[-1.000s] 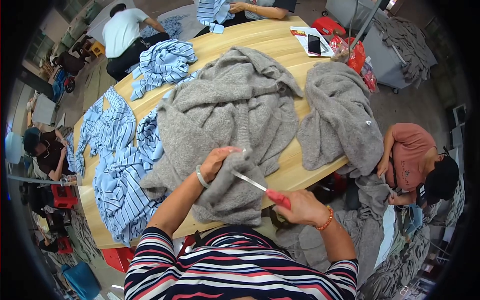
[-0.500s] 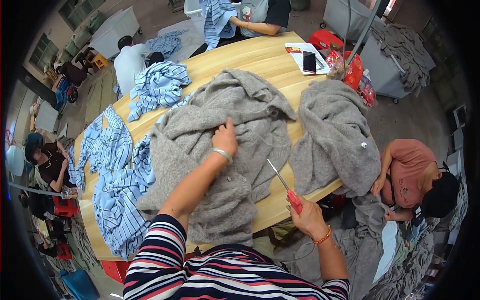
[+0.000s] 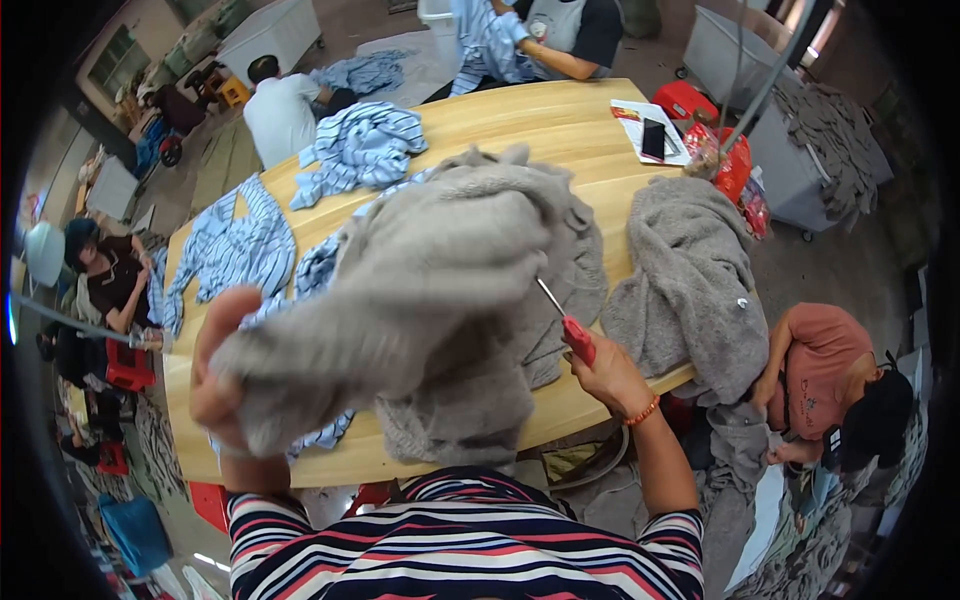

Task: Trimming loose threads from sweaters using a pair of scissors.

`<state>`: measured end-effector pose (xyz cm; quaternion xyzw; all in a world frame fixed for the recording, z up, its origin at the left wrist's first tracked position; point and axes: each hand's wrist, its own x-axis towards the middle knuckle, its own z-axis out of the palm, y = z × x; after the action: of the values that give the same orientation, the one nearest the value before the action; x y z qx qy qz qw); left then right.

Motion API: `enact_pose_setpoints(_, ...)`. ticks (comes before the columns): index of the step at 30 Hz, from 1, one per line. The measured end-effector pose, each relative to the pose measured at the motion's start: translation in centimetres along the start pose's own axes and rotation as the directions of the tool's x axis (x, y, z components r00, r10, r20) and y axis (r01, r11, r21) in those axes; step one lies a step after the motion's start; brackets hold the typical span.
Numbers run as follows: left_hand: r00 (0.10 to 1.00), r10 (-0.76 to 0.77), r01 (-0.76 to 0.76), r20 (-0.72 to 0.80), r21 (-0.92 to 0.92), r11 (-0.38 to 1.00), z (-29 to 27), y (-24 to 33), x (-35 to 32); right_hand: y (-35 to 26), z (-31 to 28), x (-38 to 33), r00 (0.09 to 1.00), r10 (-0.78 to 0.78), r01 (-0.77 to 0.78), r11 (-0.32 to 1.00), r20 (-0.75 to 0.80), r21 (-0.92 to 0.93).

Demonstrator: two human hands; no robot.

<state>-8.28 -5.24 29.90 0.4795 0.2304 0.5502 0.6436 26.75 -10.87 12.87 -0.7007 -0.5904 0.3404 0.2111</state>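
Lifting grey knitwear [image 3: 390, 300], we now clutch it with our left hand [image 3: 213, 385]; our right hand [image 3: 617, 380] still grips the red-handled tool [image 3: 574, 334].

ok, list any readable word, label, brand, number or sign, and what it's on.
None clear enough to quote.
White paper on the table: print, too small to read.
Salmon shirt, right: dark print on front, too small to read.
Grey-and-black shirt, top: small print, can't tell if it has words.
Grey garment in the left hand: blurred, no lettering visible.
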Motion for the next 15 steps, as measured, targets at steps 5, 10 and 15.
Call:
enact_pose_setpoints(5, 0.976, -0.197, 0.199, -0.089, 0.728, 0.656, -8.9, 0.9, -6.0, -2.1, 3.7, 2.8, 0.99, -0.085, 0.093, 0.994, 0.111, -0.065)
enact_pose_setpoints(10, 0.853, 0.033, 0.34, -0.522, 0.602, 0.722, -25.5, -7.9, -8.2, -4.9, 2.9, 7.7, 0.971, -0.171, 0.126, 0.96, -0.165, -0.251)
enact_pose_setpoints(15, 0.918, 0.396, 0.051, -0.013, 0.995, -0.087, -20.4, -13.1, -7.4, -7.2, 2.6, 7.6, 0.995, -0.067, 0.091, 0.892, 0.069, -0.444)
